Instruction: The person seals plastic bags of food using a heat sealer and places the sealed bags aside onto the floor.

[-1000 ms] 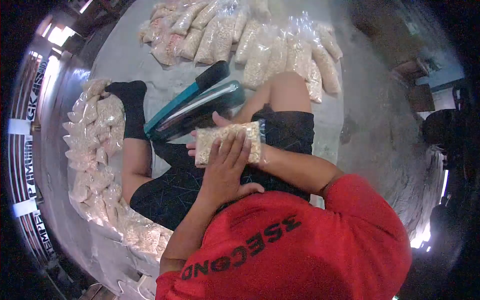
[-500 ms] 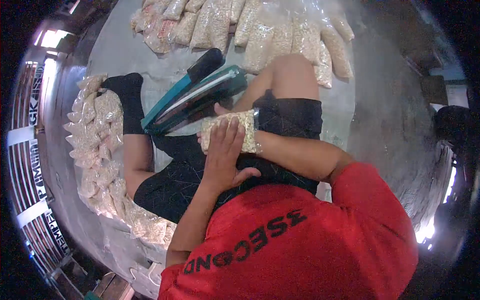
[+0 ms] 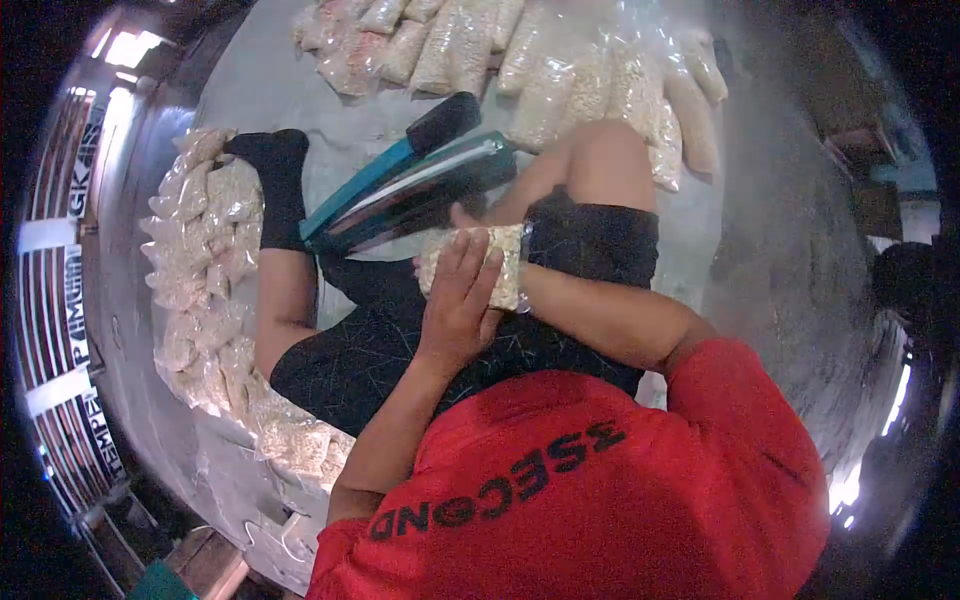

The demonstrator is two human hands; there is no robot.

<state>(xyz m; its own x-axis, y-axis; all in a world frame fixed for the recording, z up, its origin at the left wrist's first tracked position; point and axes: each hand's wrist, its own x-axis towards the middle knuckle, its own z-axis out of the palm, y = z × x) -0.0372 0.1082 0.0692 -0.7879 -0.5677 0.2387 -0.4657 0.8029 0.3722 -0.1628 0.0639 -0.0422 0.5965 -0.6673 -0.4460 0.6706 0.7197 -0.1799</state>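
Note:
A clear plastic bag of pale beans [image 3: 508, 268] lies across my lap, between my two hands. My left hand [image 3: 462, 285] rests flat on top of it, fingers stretched out and pressed to the film. From the right, my right hand [image 3: 462, 217] reaches beneath the bag and supports it; the thumb shows past the far edge, fingertips show at the left edge, and the rest is hidden. Just beyond stands what looks like a bag sealer [image 3: 400, 190], with a teal arm, a black handle and a long dark green body.
Filled bags [image 3: 590, 80] lie in a row on the grey floor [image 3: 300, 90] ahead. More filled bags [image 3: 210, 270] are heaped along the left, beside my leg. A white cable [image 3: 285, 540] and a wooden piece [image 3: 210, 560] are at lower left. Lettered slats [image 3: 75, 300] stand at far left.
My left thumb has drawn in against the bag's near side from sticking out to the right. The view has shifted slightly, and the bag is still between my hands.

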